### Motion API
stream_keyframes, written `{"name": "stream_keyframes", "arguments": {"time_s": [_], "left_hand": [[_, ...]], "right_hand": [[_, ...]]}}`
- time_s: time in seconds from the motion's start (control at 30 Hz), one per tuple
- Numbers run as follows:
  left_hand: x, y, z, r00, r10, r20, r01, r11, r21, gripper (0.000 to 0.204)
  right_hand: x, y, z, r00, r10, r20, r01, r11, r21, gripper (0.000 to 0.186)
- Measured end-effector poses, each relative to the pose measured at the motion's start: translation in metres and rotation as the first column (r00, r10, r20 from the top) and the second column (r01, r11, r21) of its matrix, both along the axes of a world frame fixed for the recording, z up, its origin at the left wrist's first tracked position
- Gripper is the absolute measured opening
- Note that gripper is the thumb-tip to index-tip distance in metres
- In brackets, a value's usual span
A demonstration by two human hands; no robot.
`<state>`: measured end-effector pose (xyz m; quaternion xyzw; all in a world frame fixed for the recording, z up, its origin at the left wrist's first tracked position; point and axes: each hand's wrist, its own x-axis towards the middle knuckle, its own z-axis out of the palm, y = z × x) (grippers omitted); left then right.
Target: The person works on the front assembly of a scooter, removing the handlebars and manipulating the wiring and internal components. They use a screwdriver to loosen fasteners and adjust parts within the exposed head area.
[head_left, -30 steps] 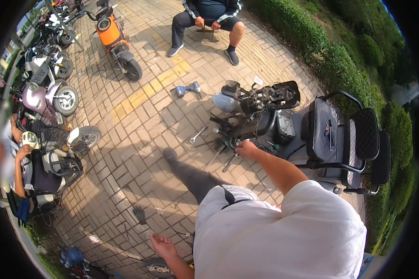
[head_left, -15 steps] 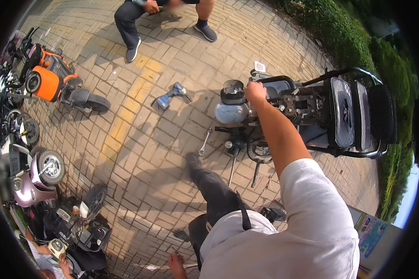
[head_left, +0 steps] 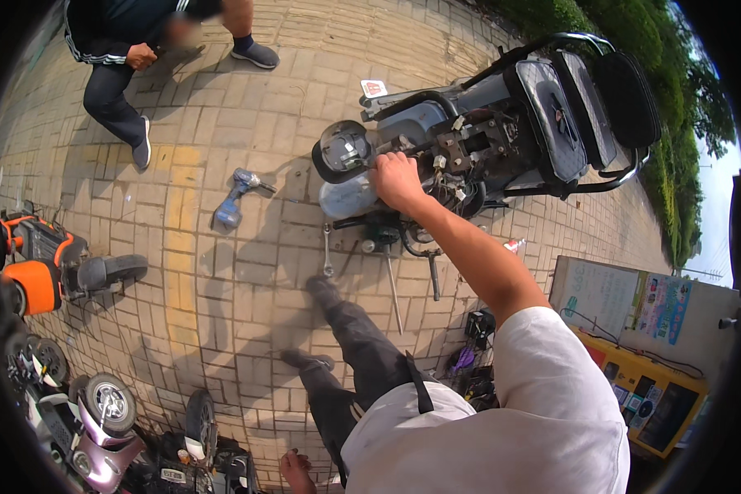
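Note:
A scooter (head_left: 469,140), its front covers off and its wiring and frame bared, takes up the upper right. My right hand (head_left: 398,179) is closed at its front end, beside a round black housing (head_left: 343,151) with a clear lens. What its fingers grip is hidden. Below the housing is a rounded grey front fender (head_left: 346,198). My left hand (head_left: 295,469) hangs low by my left side, fingers loosely bent and apart, with nothing seen in it. On the paving lie a blue cordless power tool (head_left: 237,198) and a metal wrench (head_left: 328,249).
A person (head_left: 132,66) sits at the upper left. An orange scooter (head_left: 37,280) and several parked scooters (head_left: 111,403) line the left side. At the lower right stands a yellow box (head_left: 634,395) by a pale board (head_left: 613,296). A hedge (head_left: 663,165) borders the far right.
The view has turned, shifting the scooter, power tool and seated person leftward and showing the yellow box. My right hand stays at the scooter's front, now nearer me. My feet have stepped.

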<state>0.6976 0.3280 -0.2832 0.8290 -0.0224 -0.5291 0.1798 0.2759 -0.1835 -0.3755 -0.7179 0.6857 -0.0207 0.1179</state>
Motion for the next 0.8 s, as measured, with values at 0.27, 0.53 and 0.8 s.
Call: {"name": "stream_keyframes", "arguments": {"time_s": [0.27, 0.53, 0.8], "left_hand": [[0.027, -0.021, -0.025, 0.995, -0.054, -0.088, 0.055, 0.998, 0.008, 0.032], [0.025, -0.013, -0.022, 0.993, -0.045, -0.107, 0.049, 0.998, 0.040, 0.028], [0.018, -0.008, -0.011, 0.995, -0.078, -0.062, 0.082, 0.994, 0.069, 0.028]], "right_hand": [[-0.036, 0.115, 0.063, 0.968, 0.163, 0.189, -0.179, 0.982, 0.067, 0.007], [-0.076, 0.178, -0.038, 0.897, 0.327, -0.296, -0.275, 0.939, 0.204, 0.011], [-0.105, 0.171, -0.077, 0.896, 0.318, -0.310, -0.281, 0.946, 0.159, 0.010]]}}
